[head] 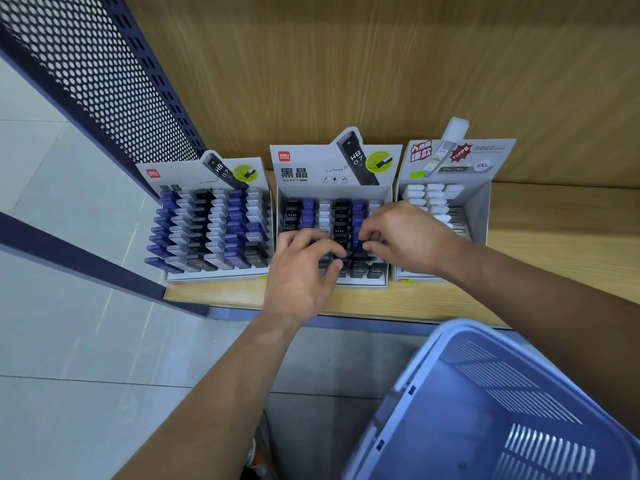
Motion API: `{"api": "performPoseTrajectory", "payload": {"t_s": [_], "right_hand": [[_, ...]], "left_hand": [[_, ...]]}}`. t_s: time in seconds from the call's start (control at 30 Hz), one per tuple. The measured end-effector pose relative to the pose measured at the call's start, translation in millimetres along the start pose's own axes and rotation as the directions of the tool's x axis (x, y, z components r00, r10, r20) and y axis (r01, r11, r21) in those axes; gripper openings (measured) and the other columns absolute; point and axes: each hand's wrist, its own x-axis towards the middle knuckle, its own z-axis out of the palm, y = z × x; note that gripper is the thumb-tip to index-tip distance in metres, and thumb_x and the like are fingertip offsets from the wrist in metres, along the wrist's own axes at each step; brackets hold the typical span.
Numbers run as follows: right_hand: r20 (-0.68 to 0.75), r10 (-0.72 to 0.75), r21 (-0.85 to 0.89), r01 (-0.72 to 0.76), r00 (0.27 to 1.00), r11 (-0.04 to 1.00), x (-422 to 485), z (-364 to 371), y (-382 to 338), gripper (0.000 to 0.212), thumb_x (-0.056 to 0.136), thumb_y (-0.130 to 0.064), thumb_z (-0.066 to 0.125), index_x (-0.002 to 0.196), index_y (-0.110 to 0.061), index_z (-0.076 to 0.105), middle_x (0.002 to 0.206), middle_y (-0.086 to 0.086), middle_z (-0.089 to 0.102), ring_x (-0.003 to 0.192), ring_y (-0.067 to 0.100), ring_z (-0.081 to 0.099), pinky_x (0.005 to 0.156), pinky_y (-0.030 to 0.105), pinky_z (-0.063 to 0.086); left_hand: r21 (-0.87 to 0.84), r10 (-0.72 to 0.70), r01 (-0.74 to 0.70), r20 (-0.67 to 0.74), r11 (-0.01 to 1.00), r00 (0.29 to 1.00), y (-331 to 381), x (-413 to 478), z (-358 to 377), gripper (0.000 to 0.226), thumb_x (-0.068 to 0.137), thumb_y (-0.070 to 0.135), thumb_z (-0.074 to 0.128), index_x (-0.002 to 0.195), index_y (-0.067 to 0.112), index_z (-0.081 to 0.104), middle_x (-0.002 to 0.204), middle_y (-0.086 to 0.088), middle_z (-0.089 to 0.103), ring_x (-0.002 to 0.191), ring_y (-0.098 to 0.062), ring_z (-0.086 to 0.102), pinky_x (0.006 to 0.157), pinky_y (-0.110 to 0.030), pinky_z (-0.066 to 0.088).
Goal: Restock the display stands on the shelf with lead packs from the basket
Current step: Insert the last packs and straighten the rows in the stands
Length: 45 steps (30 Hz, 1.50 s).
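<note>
A blue pack (pixel 360 244) is pinched by the right hand (pixel 405 237), a black pack (pixel 338 262) by the left hand (pixel 304 275) (middle stand (pixel 301 174)).

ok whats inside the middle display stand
Rows of black, blue and white lead packs stand in the middle display stand. The left hand and right hand cover its centre rows, so any gaps or packs under them are hidden.
</note>
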Motion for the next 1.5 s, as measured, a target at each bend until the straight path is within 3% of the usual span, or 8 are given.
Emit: {"api": "performPoseTrajectory", "payload": {"t_s": [0.2, 0.37, 0.53, 0.77, 1.03, 1.2, 1.37, 1.5], "right_hand": [[-0.352, 0.058, 0.127, -0.013, 0.934, 0.992, -21, -19, 9, 0.004, 0.083, -0.011, 0.075, 0.086, -0.012, 0.076, 0.076, 0.0, 0.069, 0.071, 0.017, 0.062, 0.069, 0.037, 0.054], [-0.375, 0.03, 0.121, 0.016, 0.927, 0.993, -38, -15, 15, 0.005, 0.083, -0.011, 0.077, 0.087, -0.014, 0.076, 0.076, 0.0, 0.069, 0.073, 0.02, 0.061, 0.07, 0.037, 0.052], [-0.404, -0.005, 0.032, 0.02, 0.915, 0.999, -37, -3, 22, 0.008, 0.081, -0.018, 0.079, 0.089, -0.019, 0.077, 0.08, -0.005, 0.072, 0.08, 0.023, 0.06, 0.074, 0.037, 0.05], [-0.374, 0.0, 0.047, 0.019, 0.927, 0.999, -29, 17, 16, 0.009, 0.081, -0.023, 0.078, 0.09, -0.022, 0.077, 0.083, -0.005, 0.074, 0.082, 0.024, 0.061, 0.078, 0.04, 0.049], [-0.362, -0.009, -0.014, 0.004, 0.932, 1.0, -29, 23, 18, 0.009, 0.081, -0.021, 0.08, 0.089, -0.021, 0.077, 0.083, -0.007, 0.073, 0.085, 0.023, 0.059, 0.078, 0.039, 0.047], [-0.314, -0.072, -0.033, 0.065, 0.947, 0.997, -21, 19, 11, 0.007, 0.079, -0.017, 0.08, 0.085, -0.016, 0.076, 0.076, -0.003, 0.069, 0.081, 0.024, 0.056, 0.072, 0.033, 0.046], [-0.151, -0.089, -0.016, 0.088, 0.985, 0.996, 2, 6, 6, 0.005, 0.088, -0.019, 0.071, 0.091, -0.016, 0.074, 0.076, -0.006, 0.057, 0.088, 0.017, 0.046, 0.074, 0.026, 0.032], [-0.07, -0.085, -0.008, 0.085, 0.994, 0.996, 5, 2, 11, 0.005, 0.088, -0.019, 0.068, 0.085, -0.017, 0.071, 0.073, -0.009, 0.053, 0.087, 0.013, 0.043, 0.074, 0.029, 0.039]], "left_hand": [[0.065, 0.021, -0.023, 0.04, 0.998, 0.999, 5, -5, 4, 0.032, 0.09, 0.04, 0.055, 0.118, 0.045, 0.069, 0.13, 0.012, 0.054, 0.126, -0.02, 0.033, 0.108, -0.04, 0.034], [0.092, 0.01, -0.018, 0.093, 0.996, 0.996, 7, -8, 2, 0.032, 0.09, 0.04, 0.054, 0.118, 0.049, 0.069, 0.136, 0.013, 0.048, 0.131, -0.018, 0.028, 0.107, -0.033, 0.023], [0.031, 0.015, -0.017, 0.054, 0.999, 0.998, 2, -7, 5, 0.033, 0.087, 0.033, 0.056, 0.112, 0.046, 0.073, 0.132, 0.014, 0.052, 0.13, -0.019, 0.032, 0.111, -0.031, 0.025], [-0.021, -0.03, 0.031, 0.048, 0.999, 0.998, 4, -6, 3, 0.035, 0.086, 0.029, 0.054, 0.106, 0.047, 0.076, 0.131, 0.017, 0.054, 0.128, -0.016, 0.032, 0.112, -0.041, 0.033], [-0.045, -0.003, 0.005, 0.051, 0.999, 0.999, -3, -10, 6, 0.037, 0.087, 0.028, 0.053, 0.11, 0.047, 0.075, 0.132, 0.017, 0.052, 0.123, -0.005, 0.026, 0.1, -0.045, 0.05], [-0.038, 0.008, -0.006, 0.062, 0.999, 0.998, -2, -10, 5, 0.039, 0.087, 0.027, 0.053, 0.112, 0.047, 0.075, 0.133, 0.019, 0.05, 0.128, -0.01, 0.028, 0.103, -0.045, 0.048], [-0.042, -0.004, 0.008, 0.092, 0.999, 0.996, -2, -10, 2, 0.042, 0.086, 0.025, 0.051, 0.113, 0.047, 0.074, 0.137, 0.018, 0.05, 0.13, -0.012, 0.027, 0.106, -0.045, 0.046], [-0.037, -0.013, 0.018, 0.106, 0.999, 0.994, 1, -11, 1, 0.042, 0.086, 0.023, 0.052, 0.114, 0.046, 0.074, 0.139, 0.016, 0.05, 0.131, -0.011, 0.026, 0.112, -0.045, 0.039]]}}
